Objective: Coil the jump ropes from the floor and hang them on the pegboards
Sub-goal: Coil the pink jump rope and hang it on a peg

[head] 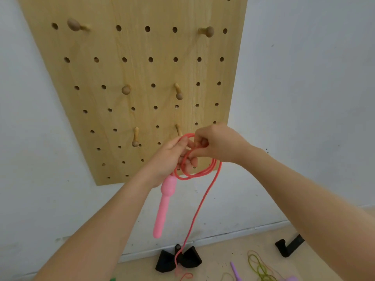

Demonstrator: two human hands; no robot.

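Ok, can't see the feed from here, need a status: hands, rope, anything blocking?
Left hand holds pink rope coils, handle dangling. Right hand pinches a loop. Tail runs to floor. Pegboard pegs free, nothing blocking.

— Where are the arms?

— Both bare forearms reach up from the near corners, meeting mid-scene. The left hand (172, 157) grips the rope (194, 171).

— The right?

— The right hand (215, 145) pinches it (fingers curled), touching the left.
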